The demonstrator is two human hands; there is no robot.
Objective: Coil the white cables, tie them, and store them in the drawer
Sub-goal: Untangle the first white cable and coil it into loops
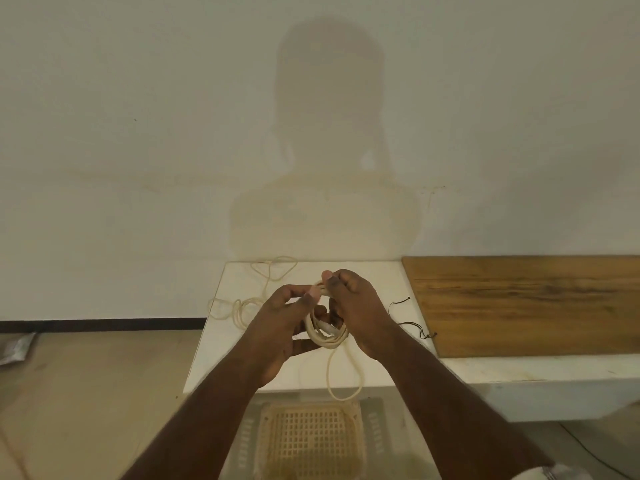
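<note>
A coil of white cable point(323, 337) hangs between my two hands above the white table point(377, 282). My left hand point(287, 317) grips the coil's left side with thumb and curled fingers. My right hand point(353, 306) pinches the cable's top end near my left fingertips. A loose loop of the same cable point(341, 379) dangles past the table's front edge. A second white cable point(256, 292) lies uncoiled on the table's far left part. The drawer is not in view.
Thin black ties point(412, 320) lie on the table right of my hands. A wooden board point(526, 303) covers the counter at right. A beige lattice stool or basket point(310, 441) stands below the table front. The wall is close behind.
</note>
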